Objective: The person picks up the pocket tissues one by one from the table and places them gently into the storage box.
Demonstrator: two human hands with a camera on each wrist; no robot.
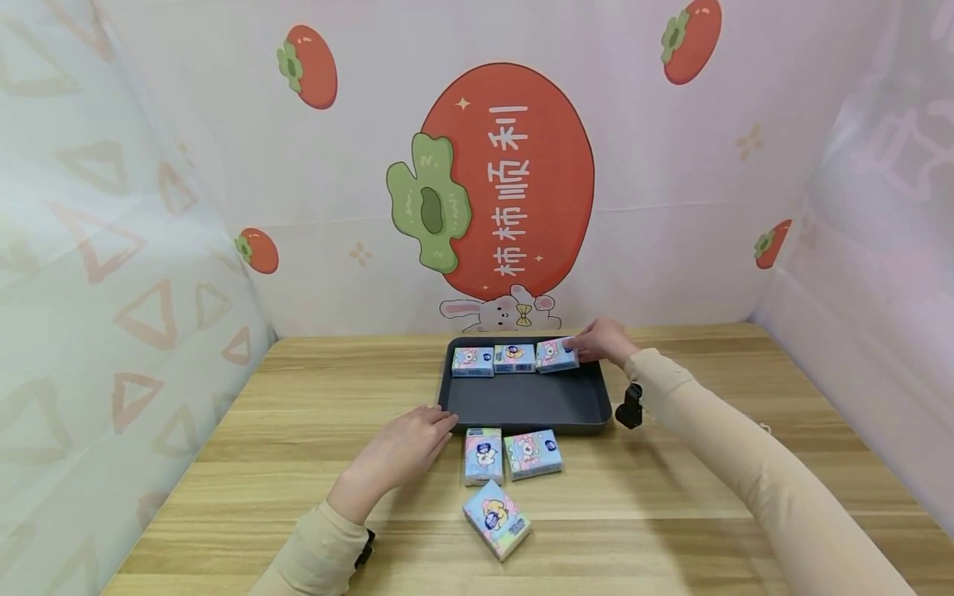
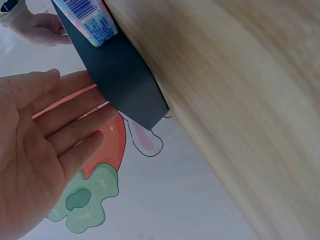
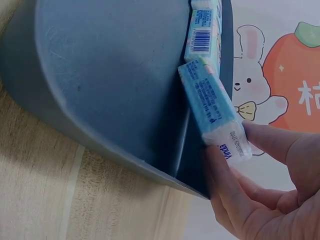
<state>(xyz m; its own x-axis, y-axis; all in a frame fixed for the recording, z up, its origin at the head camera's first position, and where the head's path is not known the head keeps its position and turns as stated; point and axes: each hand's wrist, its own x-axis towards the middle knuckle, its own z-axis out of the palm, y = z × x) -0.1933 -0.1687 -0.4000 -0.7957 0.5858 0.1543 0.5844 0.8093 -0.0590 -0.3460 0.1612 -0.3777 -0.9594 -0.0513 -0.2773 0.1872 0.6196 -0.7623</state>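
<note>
A dark grey tray (image 1: 525, 401) stands on the wooden table. At its back right corner my right hand (image 1: 605, 341) pinches one end of a blue tissue pack (image 1: 555, 354) between thumb and fingers. In the right wrist view this tissue pack (image 3: 210, 100) is tilted, its far end against the neighbouring pack (image 3: 202, 37). Two more tissue packs, one at the left (image 1: 473, 362) and one in the middle (image 1: 514, 358), sit along the tray's back wall. My left hand (image 1: 410, 443) has its fingers extended, fingertips at the tray's front left corner; its palm (image 2: 30, 165) shows in the left wrist view.
In front of the tray lie three tissue packs: an upright-turned one (image 1: 484, 457), one beside it (image 1: 532, 454) and a slanted one (image 1: 497, 520) nearer me. A printed cloth (image 1: 335, 165) hangs behind the table (image 1: 328, 389), with cloth at both sides too.
</note>
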